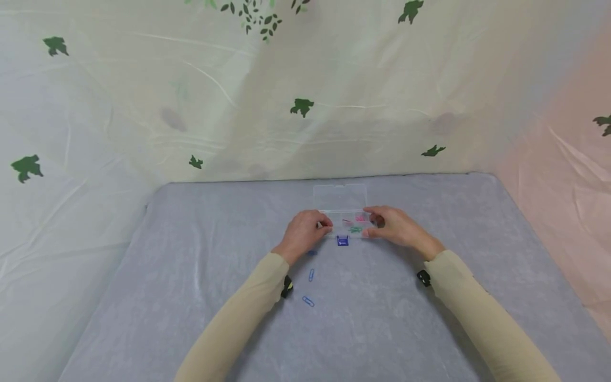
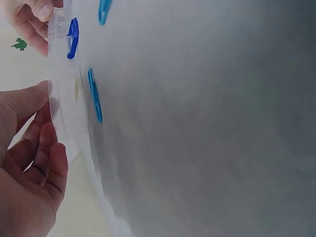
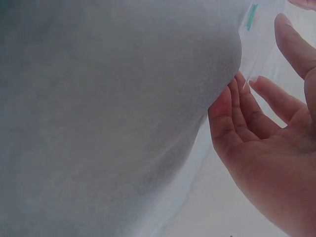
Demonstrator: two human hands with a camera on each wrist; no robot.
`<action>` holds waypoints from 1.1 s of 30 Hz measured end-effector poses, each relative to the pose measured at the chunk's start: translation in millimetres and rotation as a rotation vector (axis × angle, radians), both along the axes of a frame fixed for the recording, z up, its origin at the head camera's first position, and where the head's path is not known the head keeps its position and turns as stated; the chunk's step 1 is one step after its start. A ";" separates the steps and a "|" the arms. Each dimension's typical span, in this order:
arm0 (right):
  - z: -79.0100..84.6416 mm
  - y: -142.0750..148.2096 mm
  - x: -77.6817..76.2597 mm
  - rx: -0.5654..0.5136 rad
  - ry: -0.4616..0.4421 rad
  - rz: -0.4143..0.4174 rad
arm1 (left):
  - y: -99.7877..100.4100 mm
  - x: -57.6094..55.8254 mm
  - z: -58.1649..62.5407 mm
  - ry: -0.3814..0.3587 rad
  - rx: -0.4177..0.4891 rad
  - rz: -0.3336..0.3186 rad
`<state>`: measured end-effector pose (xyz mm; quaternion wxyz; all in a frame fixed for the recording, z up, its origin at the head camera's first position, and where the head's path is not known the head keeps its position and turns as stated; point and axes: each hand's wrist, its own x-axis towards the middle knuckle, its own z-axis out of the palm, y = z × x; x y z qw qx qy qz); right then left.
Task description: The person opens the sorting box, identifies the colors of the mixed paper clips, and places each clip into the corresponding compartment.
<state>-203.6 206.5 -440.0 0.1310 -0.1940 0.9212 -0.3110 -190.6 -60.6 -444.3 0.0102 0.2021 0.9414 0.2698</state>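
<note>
A: What do the hands have hold of?

B: A clear box [image 1: 338, 227], on the tabletop [image 1: 382, 329] toward the far edge. Its lid [image 1: 340, 197] leans away, open, at twelve o'clock.

A: How would it handle?

B: Light, I'd judge — thin, stiff plastic, a bit slick, and liable to crack if squeezed. Its loose contents could spill if it tips. The short end walls look the best hold; the hinge and lid look flimsier.

A: And the grip?

B: The left hand [image 1: 304, 232] holds the nine o'clock end between thumb and fingers, though the exact contact is partly hidden. The right hand [image 1: 395, 225] spans the three o'clock end, thumb on the near side, fingers on the far side.

A: What's inside?

B: Compartments: pink pieces [image 1: 360, 218] toward two o'clock, green paper clips [image 1: 355, 229] at four, a thin red piece [image 1: 346, 220] near the middle. The left hand covers part of the nine o'clock end, so I can't tell all it contains.

A: And outside?

B: A blue clasp [image 1: 342, 241] sits at six o'clock on the near wall. Three blue paper clips [image 1: 311, 275] lie around seven — one just beside the left hand. Beyond the lid, at twelve, hangs a pale cloth [image 1: 363, 143] with green shapes.
</note>
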 end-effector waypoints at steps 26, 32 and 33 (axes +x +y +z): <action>1.9 -1.4 1.6 0.016 -0.016 -0.012 | -41.3 30.9 12.5 -0.025 0.165 -0.144; 1.5 -1.8 1.7 0.015 -0.011 -0.014 | -51.9 37.2 12.8 -0.069 0.167 -0.190; 1.0 -1.7 1.4 0.014 -0.011 -0.014 | -53.2 38.4 13.0 -0.076 0.162 -0.196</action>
